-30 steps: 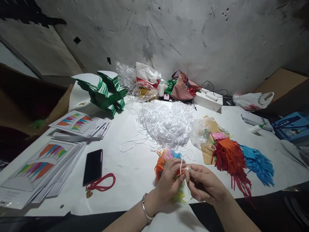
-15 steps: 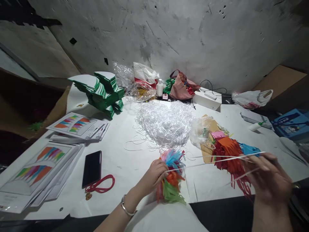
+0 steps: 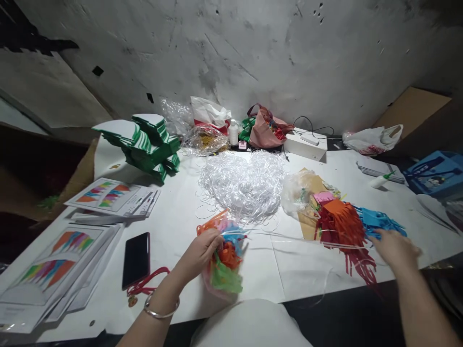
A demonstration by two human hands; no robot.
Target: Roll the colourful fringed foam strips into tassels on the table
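Observation:
My left hand [image 3: 202,250] is closed on a bundle of fringed paper tassels [image 3: 227,270] in green, orange, blue and pink, held just above the table's front edge. White ribbon [image 3: 307,239] runs from this bundle across to the right, slightly slack. At its far end my right hand [image 3: 396,253], smeared by motion, has its fingertips bent at the ribbon, beside blue fringed paper [image 3: 381,221]. Left of those fingers lie orange-red fringed pieces [image 3: 343,224], with dark red strips hanging toward the table edge. A large tangled heap of white ribbon [image 3: 244,185] lies behind.
Green-edged stacked pieces [image 3: 144,149], printed sheets [image 3: 54,265] and a phone [image 3: 136,260] with a red strap are on the left. Toward the wall stand a white bottle [image 3: 233,132], a pink bag [image 3: 267,130] and a white box [image 3: 307,144]. A glue bottle [image 3: 381,180] lies right.
My left hand has moved left with the tassel bundle, which has turned and shows more orange. My right hand has dropped and moved slightly away, beside the blue paper. The ribbon hangs lower and slacker.

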